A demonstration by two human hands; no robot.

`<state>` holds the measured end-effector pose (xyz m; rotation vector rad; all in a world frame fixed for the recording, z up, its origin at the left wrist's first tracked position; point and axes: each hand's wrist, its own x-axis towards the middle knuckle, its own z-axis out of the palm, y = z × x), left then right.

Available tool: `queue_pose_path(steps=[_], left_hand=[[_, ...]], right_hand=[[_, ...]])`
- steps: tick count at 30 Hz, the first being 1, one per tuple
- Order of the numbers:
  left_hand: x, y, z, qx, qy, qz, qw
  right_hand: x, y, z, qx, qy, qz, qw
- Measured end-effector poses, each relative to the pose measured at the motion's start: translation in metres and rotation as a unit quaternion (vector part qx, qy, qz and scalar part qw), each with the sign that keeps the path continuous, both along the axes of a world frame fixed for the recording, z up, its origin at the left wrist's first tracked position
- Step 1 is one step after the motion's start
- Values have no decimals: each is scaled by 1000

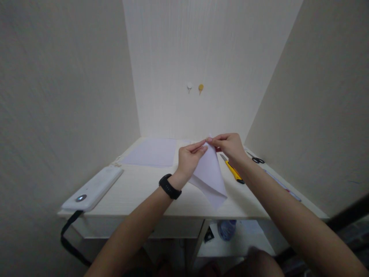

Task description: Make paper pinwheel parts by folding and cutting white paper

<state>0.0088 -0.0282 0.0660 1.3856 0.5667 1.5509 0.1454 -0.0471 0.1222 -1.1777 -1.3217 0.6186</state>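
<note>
Paper (pixel 209 171): top pinched by left hand (pixel 188 159), right hand (pixel 230 145); rest below.

I am observing dim, diffuse light. The back wall (pixel 167 61) is showing brightest; the side walls (pixel 314 100) are grading to grey. Soft shadow is lying on the desk (pixel 135 188), deepening below it. Wide-angle distortion is stretching the edges; slight blur is softening detail.

A plain white sheet of paper (pixel 210 171), doubled over, tapers to its pinched top and widens downward, tilted over the desk (pixel 138 192); below the front layer's slanting lower edge, the back layer shows.
</note>
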Motion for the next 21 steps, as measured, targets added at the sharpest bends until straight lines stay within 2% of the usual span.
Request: queue_pose_path(steps=[6, 12, 19, 21], left_hand=[[1, 4, -2, -19, 2, -17, 1000], [1, 5, -3, 22, 49, 32, 998], [1, 3, -2, 39, 61, 81, 994], [1, 1, -2, 38, 64, 85, 994]], right_hand=[[5, 9, -8, 25, -44, -29, 998], [9, 14, -12, 41, -55, -69, 995], [5, 4, -17, 7, -14, -1, 1000], [5, 1, -21, 0, -9, -1, 1000]])
